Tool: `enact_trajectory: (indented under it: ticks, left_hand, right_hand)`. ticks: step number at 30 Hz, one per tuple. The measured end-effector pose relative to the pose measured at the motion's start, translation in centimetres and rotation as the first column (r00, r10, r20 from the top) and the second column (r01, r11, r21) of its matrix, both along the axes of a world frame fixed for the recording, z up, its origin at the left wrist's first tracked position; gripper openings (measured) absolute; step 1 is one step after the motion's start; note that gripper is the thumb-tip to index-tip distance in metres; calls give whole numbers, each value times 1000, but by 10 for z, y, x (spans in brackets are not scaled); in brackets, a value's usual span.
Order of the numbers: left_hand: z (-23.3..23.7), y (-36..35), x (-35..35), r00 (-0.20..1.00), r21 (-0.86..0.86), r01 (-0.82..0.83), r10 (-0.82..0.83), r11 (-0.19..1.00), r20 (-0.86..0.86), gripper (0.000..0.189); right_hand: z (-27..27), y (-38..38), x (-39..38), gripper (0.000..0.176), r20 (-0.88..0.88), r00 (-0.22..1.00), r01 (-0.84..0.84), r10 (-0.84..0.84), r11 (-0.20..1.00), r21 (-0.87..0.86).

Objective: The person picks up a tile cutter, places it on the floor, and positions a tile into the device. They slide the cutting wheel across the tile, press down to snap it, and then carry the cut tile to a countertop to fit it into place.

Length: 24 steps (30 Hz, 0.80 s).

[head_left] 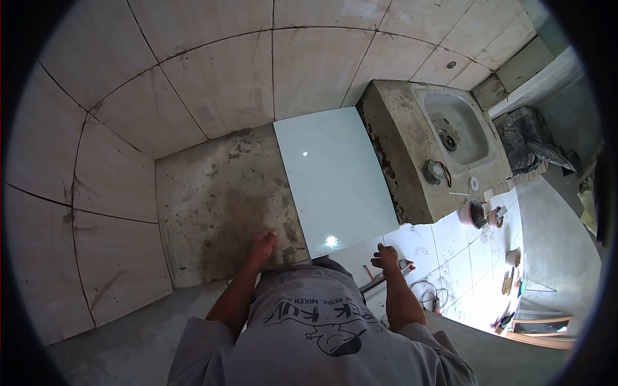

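A glossy pale tile (331, 180) lies on the concrete counter, its far edge at the wall and its right side along the raised sink block. Left of it, bare concrete (222, 186) shows stains and a darker damp-looking patch. Over the front of that concrete is my left hand (263, 247), its fingers curled closed; whatever they may hold is too small to make out. My right hand (385, 257) hovers just off the tile's front right corner, fingers apart, holding nothing that I can see.
A concrete sink block (412, 148) with a basin (454, 128) rises at right, a small round container (434, 172) on it. Beyond are a bucket (473, 214), a coiled cable (428, 296) and floor tiles. Tiled walls border the counter behind and left.
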<state>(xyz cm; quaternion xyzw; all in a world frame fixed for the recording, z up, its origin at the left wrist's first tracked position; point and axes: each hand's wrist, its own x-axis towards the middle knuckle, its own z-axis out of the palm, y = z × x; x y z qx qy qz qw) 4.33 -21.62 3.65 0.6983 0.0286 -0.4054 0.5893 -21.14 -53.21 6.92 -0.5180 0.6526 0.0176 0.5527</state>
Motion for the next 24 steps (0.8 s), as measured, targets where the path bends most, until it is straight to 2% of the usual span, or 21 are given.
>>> enact_trajectory:
  ticks: [3,8,11,14,24]
  left_hand:
    - [-3,-2,-1,999,25,7,-8,1000,45,37]
    - [-2,-12,-11,993,-13,-1,3,1000,117,36]
    - [13,-23,-19,998,-10,36,-36,999,55,36]
    - [23,-36,-30,997,70,81,-80,994,-16,46]
    - [2,-51,-45,981,168,115,-138,979,133,42]
  right_hand:
    - [2,-15,0,42,11,999,44,-43,998,-48]
    - [3,-35,2,41,76,996,49,-47,998,-31]
    - [6,-43,5,41,126,991,37,-36,999,-8]
    - [4,-50,5,42,167,985,28,-32,999,25]
    - [-11,-71,13,46,209,973,70,-95,990,126]
